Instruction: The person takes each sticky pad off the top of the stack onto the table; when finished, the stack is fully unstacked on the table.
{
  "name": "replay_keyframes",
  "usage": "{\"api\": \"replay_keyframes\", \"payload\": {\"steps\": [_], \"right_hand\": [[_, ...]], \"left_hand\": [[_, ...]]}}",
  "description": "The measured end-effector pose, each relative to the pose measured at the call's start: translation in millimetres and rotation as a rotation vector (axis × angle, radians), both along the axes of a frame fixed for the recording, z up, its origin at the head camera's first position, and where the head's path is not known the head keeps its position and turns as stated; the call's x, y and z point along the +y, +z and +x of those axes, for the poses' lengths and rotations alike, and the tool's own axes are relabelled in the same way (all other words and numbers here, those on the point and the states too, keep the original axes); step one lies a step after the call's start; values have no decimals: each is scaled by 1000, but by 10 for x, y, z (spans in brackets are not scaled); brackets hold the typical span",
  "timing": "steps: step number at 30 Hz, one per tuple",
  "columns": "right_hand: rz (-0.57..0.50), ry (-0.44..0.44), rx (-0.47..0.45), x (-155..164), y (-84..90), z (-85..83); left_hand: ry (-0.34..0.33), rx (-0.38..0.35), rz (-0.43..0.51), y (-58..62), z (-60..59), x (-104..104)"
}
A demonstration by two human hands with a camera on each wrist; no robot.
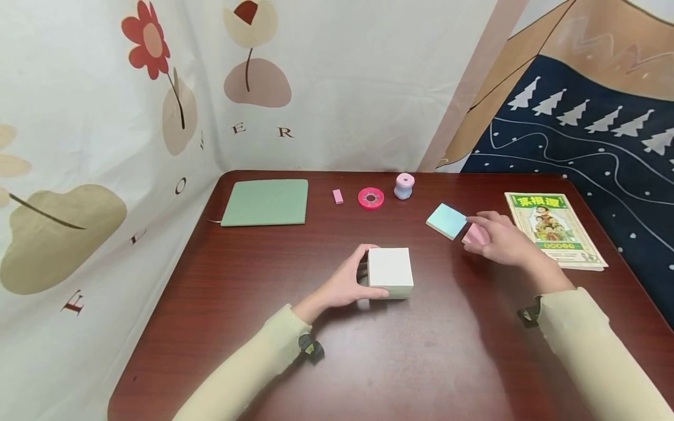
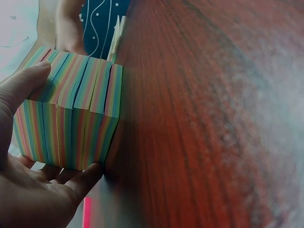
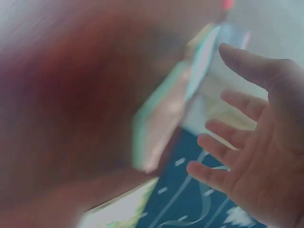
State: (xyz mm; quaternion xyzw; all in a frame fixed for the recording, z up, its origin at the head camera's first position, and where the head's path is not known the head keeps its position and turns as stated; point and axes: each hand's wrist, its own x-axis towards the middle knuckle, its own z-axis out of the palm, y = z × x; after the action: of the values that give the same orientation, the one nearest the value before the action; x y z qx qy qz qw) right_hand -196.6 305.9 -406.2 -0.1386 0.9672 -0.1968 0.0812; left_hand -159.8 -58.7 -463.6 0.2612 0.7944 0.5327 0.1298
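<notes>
paper cube (image 1: 390, 271) gripped by left hand (image 1: 344, 285) | right hand (image 1: 502, 240) fingers spread, nothing grasped | wall lettering "E R" read | booklet (image 1: 553, 228) title illegible

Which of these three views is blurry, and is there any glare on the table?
Head view: sharp, with soft glare on the table near the note block. Left wrist view: the block's rainbow edges and left hand are clear, the far wood smeared. Right wrist view: heavily blurred; only the right hand reads, the pads beside it are vague.
</notes>
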Motion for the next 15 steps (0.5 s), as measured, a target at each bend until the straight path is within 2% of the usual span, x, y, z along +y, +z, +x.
{"api": "replay_keyframes", "payload": {"steps": [3,8,12,15], "right_hand": [[-53,74,46,-244,139,51],[-151,254,117,-720,282,191],[-194,387,120,-1045,308,339],[-184,461,111,-1203,267,412]], "left_hand": [[-2,-4,12,-7,2,3],[-4,-5,41,-6,-2,9],[-10,-9,43,17,7,7],[-18,-16,56,121,54,12]]}}
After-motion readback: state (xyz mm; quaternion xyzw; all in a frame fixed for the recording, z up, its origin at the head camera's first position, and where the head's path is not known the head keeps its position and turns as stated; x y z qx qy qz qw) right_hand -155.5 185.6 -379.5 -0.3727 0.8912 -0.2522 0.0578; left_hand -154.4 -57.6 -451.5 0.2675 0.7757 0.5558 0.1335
